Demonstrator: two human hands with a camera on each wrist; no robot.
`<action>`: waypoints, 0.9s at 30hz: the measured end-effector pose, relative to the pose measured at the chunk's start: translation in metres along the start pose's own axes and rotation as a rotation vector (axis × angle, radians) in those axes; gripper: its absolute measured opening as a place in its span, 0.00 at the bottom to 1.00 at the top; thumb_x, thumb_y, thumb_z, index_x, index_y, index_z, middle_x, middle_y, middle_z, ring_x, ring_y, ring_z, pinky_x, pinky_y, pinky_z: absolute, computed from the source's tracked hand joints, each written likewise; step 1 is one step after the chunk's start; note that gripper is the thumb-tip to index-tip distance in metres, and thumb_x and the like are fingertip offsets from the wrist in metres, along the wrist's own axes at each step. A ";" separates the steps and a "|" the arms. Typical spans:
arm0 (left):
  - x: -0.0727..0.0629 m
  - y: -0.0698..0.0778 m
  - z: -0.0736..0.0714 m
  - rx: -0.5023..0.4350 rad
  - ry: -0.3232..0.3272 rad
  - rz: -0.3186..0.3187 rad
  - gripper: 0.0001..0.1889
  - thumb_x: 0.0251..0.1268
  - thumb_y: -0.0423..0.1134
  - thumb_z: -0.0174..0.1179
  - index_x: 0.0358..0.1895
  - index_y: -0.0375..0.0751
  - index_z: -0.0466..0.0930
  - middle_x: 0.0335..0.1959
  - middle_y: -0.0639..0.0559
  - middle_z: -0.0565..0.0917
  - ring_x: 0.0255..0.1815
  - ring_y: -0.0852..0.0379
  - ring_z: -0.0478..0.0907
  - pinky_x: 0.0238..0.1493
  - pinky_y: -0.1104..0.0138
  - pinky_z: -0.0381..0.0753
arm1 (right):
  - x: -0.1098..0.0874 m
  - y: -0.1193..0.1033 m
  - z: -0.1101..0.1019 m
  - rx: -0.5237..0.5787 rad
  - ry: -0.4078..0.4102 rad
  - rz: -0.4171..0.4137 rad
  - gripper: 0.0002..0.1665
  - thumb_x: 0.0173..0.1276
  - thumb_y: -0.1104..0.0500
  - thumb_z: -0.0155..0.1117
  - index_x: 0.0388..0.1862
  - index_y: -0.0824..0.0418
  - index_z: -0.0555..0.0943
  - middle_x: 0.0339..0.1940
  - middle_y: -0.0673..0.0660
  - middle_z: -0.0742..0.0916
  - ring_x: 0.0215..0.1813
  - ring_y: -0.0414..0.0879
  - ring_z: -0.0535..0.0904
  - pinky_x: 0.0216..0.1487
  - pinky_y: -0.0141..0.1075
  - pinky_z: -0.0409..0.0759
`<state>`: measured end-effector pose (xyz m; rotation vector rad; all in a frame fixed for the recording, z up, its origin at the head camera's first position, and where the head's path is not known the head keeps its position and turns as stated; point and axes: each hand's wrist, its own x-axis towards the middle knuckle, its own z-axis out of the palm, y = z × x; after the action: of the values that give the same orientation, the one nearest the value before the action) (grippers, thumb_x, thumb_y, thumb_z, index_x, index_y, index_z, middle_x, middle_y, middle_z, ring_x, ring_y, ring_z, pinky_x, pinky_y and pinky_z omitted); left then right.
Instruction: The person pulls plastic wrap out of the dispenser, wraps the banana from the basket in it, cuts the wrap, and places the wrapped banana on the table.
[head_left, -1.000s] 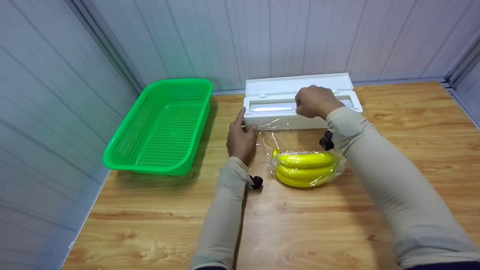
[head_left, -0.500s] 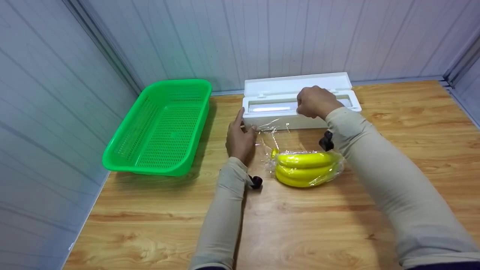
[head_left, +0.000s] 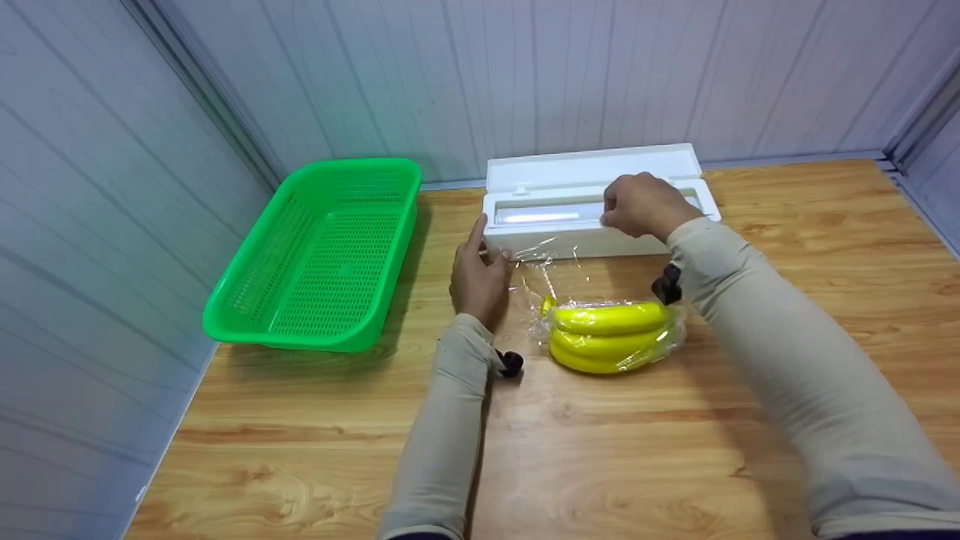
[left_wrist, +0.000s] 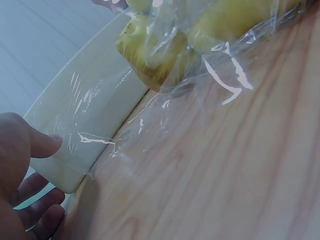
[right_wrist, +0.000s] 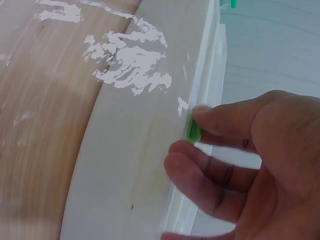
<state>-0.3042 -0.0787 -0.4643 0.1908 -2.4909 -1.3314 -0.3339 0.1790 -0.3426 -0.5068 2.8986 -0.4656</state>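
A white cling film dispenser (head_left: 566,244) stands at the back with its lid raised and a shiny roll inside. My left hand (head_left: 478,281) grips its left end, the thumb on the front face in the left wrist view and the other fingers round the end. My right hand (head_left: 646,206) is at the front top edge, right of the middle. In the right wrist view it pinches a small green slide cutter (right_wrist: 194,131) between thumb and fingers. Clear cling film (head_left: 551,274) runs from the dispenser to a bunch of yellow bananas (head_left: 611,341), wrapped in film on the table.
A green plastic basket (head_left: 367,330) stands at the left, with slotted walls and floor. The wooden table (head_left: 600,450) meets panelled walls (head_left: 570,75) at the back and left. A small dark wrist camera (head_left: 510,364) is strapped to my left sleeve.
My right hand has slid a little to the right along the dispenser's edge. The left hand keeps its grip on the left end, and the bananas lie where they were.
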 end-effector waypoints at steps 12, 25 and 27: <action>0.002 -0.004 -0.004 -0.016 0.002 -0.016 0.40 0.64 0.41 0.68 0.76 0.71 0.61 0.53 0.51 0.78 0.48 0.57 0.79 0.46 0.58 0.78 | -0.003 0.018 0.012 -0.064 0.145 -0.124 0.10 0.73 0.55 0.64 0.45 0.58 0.88 0.52 0.63 0.87 0.48 0.62 0.83 0.45 0.58 0.78; 0.000 -0.005 -0.006 -0.004 0.001 0.005 0.40 0.63 0.42 0.68 0.76 0.71 0.61 0.53 0.52 0.78 0.49 0.57 0.79 0.46 0.56 0.77 | -0.005 0.033 0.016 0.011 0.152 -0.137 0.13 0.74 0.56 0.63 0.48 0.61 0.88 0.51 0.62 0.87 0.45 0.57 0.83 0.46 0.55 0.78; -0.001 -0.004 -0.005 -0.008 -0.001 0.005 0.40 0.63 0.42 0.68 0.76 0.71 0.61 0.53 0.52 0.78 0.49 0.57 0.79 0.46 0.57 0.78 | -0.006 0.035 0.016 0.016 0.158 -0.140 0.13 0.73 0.56 0.63 0.48 0.61 0.88 0.50 0.62 0.88 0.44 0.57 0.83 0.45 0.55 0.78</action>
<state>-0.3017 -0.0851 -0.4652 0.1829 -2.4845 -1.3398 -0.3354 0.2081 -0.3686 -0.7044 3.0183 -0.5724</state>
